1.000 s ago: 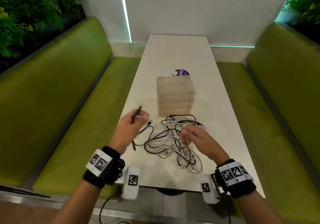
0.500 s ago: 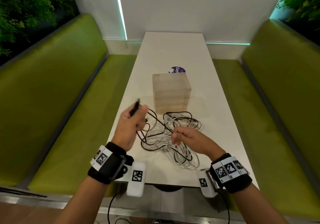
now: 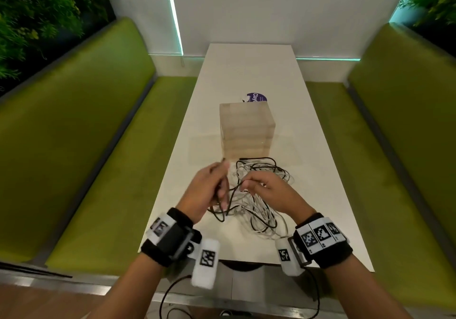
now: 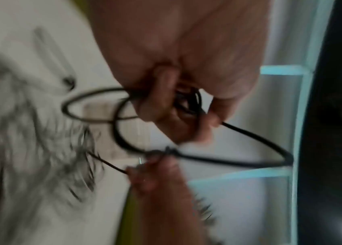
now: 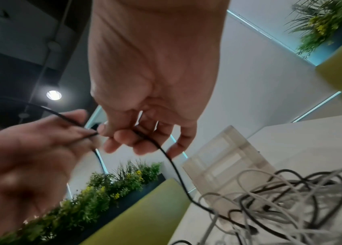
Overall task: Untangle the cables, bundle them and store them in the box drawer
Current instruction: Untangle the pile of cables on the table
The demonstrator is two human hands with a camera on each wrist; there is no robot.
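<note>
Head view: one translucent box (image 3: 246,128) at table (image 3: 320,195) centre, one tangle of black and white cables (image 3: 259,210) at its 6 o'clock, two hands above. Left wrist view: left hand (image 4: 178,69) curled round one black cable (image 4: 239,159). Right wrist view: right hand (image 5: 151,86) pinches it, left hand at 9 o'clock.

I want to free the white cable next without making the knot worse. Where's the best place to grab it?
Probably the white cable's loose loops at the near right edge of the pile, taken from above. There they fan out clear of the black cable; its ends aren't visible.
</note>
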